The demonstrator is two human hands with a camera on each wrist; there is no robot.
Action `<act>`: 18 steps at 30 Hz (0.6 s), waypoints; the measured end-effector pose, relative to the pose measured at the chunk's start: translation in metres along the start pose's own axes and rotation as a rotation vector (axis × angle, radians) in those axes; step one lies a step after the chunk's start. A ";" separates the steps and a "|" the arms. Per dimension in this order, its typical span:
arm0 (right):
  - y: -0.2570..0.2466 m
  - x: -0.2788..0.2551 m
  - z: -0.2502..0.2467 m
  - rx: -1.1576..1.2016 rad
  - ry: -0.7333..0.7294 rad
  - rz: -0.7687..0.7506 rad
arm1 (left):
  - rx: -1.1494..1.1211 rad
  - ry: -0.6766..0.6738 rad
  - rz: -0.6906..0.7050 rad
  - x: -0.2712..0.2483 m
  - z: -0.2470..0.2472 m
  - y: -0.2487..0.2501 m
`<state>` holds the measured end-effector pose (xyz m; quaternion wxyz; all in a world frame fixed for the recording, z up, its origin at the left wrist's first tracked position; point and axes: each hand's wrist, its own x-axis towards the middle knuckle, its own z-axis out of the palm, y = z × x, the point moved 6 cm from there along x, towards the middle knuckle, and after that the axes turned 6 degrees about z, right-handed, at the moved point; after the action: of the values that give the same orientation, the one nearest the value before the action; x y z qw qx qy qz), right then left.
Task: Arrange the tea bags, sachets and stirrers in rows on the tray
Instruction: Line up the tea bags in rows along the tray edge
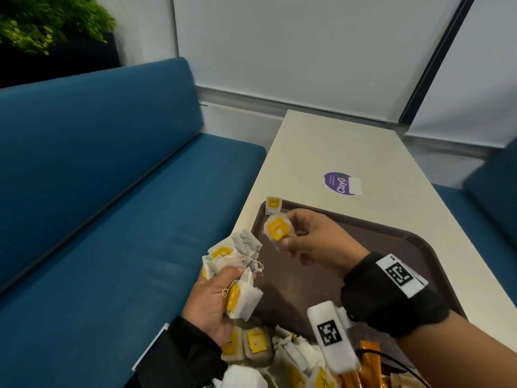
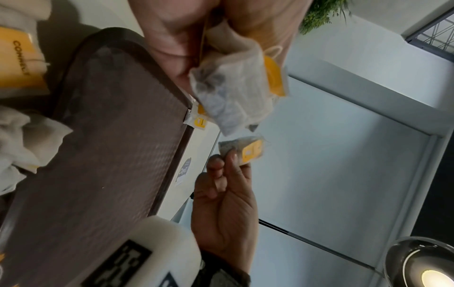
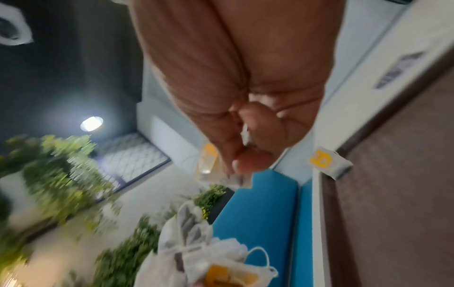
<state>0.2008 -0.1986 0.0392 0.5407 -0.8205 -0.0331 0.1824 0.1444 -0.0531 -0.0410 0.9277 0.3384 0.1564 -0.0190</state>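
Item 1. Blue bench (image 1: pixel 98 191): runs along the left long edge of the table, beyond everything I work on.

Item 2. Table (image 1: pixel 321 152): pale top, carrying the tray at its near end; a purple sticker (image 1: pixel 340 182) lies just past the tray's far edge.

Item 3. Tray (image 1: pixel 330 275): brown, its middle bare. Loose stock sits heaped at its near edge: a pile of tea bags (image 1: pixel 260 345), with orange sachets (image 1: pixel 369 357) toward the near right corner. I can pick out no stirrers.

Item 4. My left hand (image 1: pixel 212 303): fingers curled round a bunch of tea bags (image 1: pixel 237 264), held up over the tray's left edge.

Item 5. My right hand (image 1: pixel 316 242): thumb and fingertips pinching a single tea bag (image 1: pixel 278 228), raised above the far left corner of the tray.

Item 6. Placed tea bag (image 1: pixel 272 205): one only, resting on the rim at the far left corner.

Step in hand, as I judge it: the first row of tea bags, barely begun. The next move calls for lowering the pinched bag flat just beside the placed one, yellow tag up, then drawing another from my left-hand bunch, whose tangled strings may drag extra bags along.
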 end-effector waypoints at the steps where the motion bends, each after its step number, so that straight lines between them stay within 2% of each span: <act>1: 0.005 0.004 0.001 0.127 -0.026 0.027 | -0.006 0.007 0.001 0.000 -0.001 0.001; 5: 0.018 0.013 0.002 0.645 -0.063 0.156 | 0.006 0.021 -0.006 0.002 -0.002 0.001; 7: 0.018 0.013 0.003 0.762 -0.086 0.170 | 0.019 0.020 -0.006 0.002 -0.002 0.001; 9: 0.019 0.015 0.005 0.782 -0.094 0.176 | 0.036 0.020 -0.006 0.001 -0.002 0.002; 11: 0.023 0.022 0.000 0.637 -0.023 0.151 | 0.051 0.024 -0.008 0.001 -0.001 0.001; 13: 0.025 0.029 -0.012 0.354 0.135 0.079 | 0.055 0.032 -0.005 0.001 -0.003 0.000; 15: 0.024 0.036 -0.022 0.210 0.258 0.018 | 0.030 0.030 -0.005 0.000 -0.004 0.000; 18: 0.033 0.063 -0.028 0.094 0.316 0.080 | -0.002 0.037 -0.005 -0.001 -0.003 0.001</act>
<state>0.2645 -0.2208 0.0024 0.5695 -0.8133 0.0936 0.0736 0.1424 -0.0504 -0.0426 0.9250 0.3372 0.1745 -0.0150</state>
